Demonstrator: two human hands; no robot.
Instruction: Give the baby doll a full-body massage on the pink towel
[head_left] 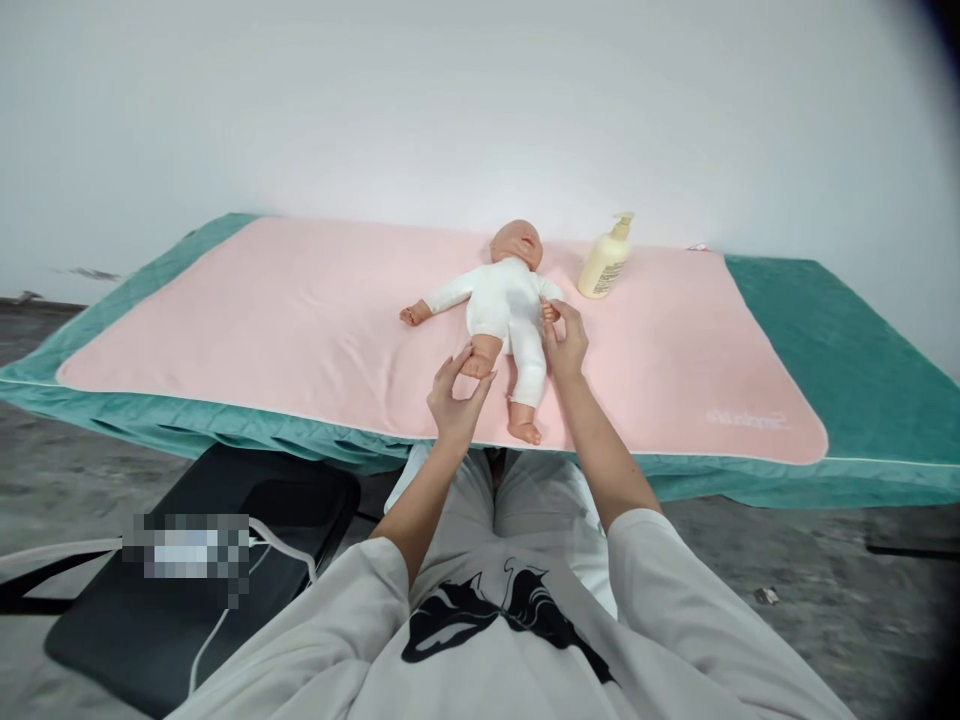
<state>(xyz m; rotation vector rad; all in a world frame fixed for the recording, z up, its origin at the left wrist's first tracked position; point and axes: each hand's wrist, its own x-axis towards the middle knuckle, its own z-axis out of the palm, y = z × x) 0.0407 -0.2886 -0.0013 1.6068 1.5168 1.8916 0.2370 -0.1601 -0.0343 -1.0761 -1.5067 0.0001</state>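
Observation:
A baby doll [504, 300] with a white cloth body lies on its back on a pink mat [315, 310], its head toward the wall. My left hand [457, 395] grips the foot of the doll's leg on the left, which is bent up, with thumb and fingers on either side. My right hand [568, 338] has its fingers closed around the doll's small hand at its right side. The doll's other leg lies straight toward me, and its other arm stretches out to the left.
A cream pump bottle [604, 262] stands on the mat right of the doll's head. Green fabric [862, 330] covers the table under the mat. A white wall [450, 110] rises behind. Below the table's left front is a black chair seat [247, 480] with a white cable.

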